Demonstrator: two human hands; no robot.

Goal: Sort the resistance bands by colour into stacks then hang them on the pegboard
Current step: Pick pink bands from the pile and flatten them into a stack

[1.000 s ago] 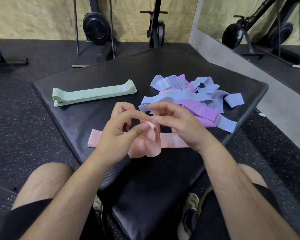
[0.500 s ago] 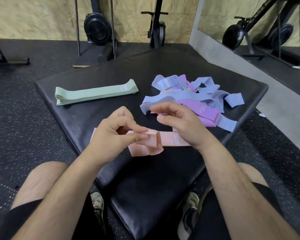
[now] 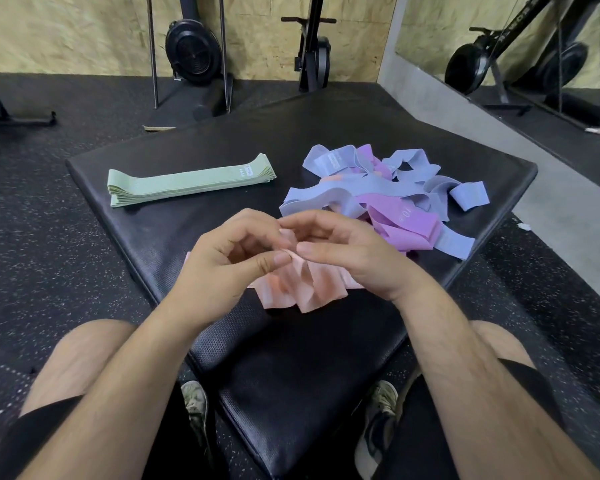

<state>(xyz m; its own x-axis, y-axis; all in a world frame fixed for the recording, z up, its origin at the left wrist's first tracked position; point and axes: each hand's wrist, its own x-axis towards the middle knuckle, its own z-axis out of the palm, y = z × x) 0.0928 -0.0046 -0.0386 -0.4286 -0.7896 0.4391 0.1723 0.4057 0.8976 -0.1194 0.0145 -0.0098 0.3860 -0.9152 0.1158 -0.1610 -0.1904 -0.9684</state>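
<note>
Left hand: raised over the near middle of the table; thumb and curled fingers pinch the top fold of the pink band.
Right hand: just beside the left, fingertips almost meeting it; thumb and forefinger pinch the same fold from the other side, and the other fingers curl above it.
Pink band: bunched and creased, hanging from both pinches; its loose lower folds reach down to the table surface.
Flat pink strip: lies on the table under the hands, mostly hidden; an end shows at each side. Whether it is one band or several cannot be told.
Green stack: neatly piled flat bands on the far left of the table, well apart from the hands.
Mixed pile: blue and purple bands tangled on the far right of the table, with a little pink showing among them; its near edge lies just beyond the right hand.
Table: black, padded, set cornerwise to the person.
Person: seated, knees on either side of the near corner, in black shorts; shoes on the speckled floor.
Background: board wall, dark gym machine, and a mirror at right.
</note>
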